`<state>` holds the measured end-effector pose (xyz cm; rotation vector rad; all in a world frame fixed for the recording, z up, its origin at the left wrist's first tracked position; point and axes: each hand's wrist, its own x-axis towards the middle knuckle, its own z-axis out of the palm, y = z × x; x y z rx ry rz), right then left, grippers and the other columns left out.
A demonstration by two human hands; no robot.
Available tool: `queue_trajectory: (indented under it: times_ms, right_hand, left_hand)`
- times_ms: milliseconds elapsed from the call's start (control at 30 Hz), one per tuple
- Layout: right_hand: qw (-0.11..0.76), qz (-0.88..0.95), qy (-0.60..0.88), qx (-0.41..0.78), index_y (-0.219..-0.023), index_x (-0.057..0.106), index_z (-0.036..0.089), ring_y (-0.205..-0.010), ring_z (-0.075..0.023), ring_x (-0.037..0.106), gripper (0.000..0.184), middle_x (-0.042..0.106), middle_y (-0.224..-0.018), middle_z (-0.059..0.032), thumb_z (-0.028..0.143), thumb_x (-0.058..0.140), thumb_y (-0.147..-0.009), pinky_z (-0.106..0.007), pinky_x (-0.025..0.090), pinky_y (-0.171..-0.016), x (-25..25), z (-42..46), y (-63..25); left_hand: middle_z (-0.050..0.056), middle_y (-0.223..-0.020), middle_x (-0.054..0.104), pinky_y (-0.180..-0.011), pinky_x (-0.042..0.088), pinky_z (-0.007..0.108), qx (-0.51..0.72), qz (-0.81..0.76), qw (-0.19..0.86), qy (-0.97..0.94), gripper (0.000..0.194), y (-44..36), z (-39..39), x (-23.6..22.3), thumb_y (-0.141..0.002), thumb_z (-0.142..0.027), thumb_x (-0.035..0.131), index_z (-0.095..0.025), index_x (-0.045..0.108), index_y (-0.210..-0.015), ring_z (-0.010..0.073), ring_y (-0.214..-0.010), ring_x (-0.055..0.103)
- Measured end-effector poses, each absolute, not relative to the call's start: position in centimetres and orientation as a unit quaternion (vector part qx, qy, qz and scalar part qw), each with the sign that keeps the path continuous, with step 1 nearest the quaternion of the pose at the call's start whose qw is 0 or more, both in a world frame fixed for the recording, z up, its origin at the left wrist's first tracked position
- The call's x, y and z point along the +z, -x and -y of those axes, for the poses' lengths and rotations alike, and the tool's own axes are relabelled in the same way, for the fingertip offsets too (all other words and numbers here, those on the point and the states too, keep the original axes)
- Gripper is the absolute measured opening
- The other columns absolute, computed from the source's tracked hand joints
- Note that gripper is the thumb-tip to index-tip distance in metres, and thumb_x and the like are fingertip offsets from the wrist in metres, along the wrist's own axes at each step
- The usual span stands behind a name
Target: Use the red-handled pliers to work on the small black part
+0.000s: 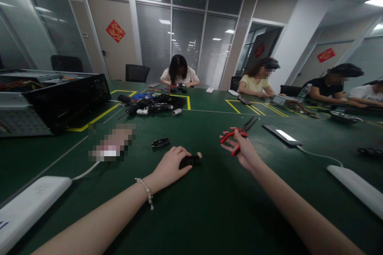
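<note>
My left hand [172, 164] rests low over the green table, its fingers wrapped round a small black part [189, 161] whose kind I cannot make out. In my right hand [245, 150] is a pair of red-handled pliers [239, 133], raised a little above the tabletop. The dark jaws of the pliers point away to the upper right and look parted. Just beyond my left hand lies another small black piece [160, 142], like an open shell, touched by neither hand.
A black computer case [68, 101] stands at the left, near a heap of tools and cables [149, 103]. White power banks [36, 203] lie on both sides, with a cabled phone [281, 134] at the right. Several people [179, 73] sit across the green table [209, 215].
</note>
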<state>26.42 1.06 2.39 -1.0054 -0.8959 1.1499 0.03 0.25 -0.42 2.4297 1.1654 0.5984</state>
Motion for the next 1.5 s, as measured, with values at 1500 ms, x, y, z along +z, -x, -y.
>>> queue_trajectory:
  times_ms: [1500]
  right_hand:
    - [0.505,0.535,0.445,0.510,-0.107,0.043,0.023,-0.092,-0.0221,0.057,0.028,0.059,-0.099,-0.0079,0.038,0.040,-0.083,-0.047,0.045,-0.078,2.4,-0.3,-26.0]
  left_hand:
    - [0.003,-0.107,0.051,-0.083,0.039,0.036,0.210,-0.416,0.185,-0.865,0.032,0.0,-0.2,-0.4,-0.078,-0.039,0.051,-0.024,0.052,-0.107,0.0217,-0.100,0.046]
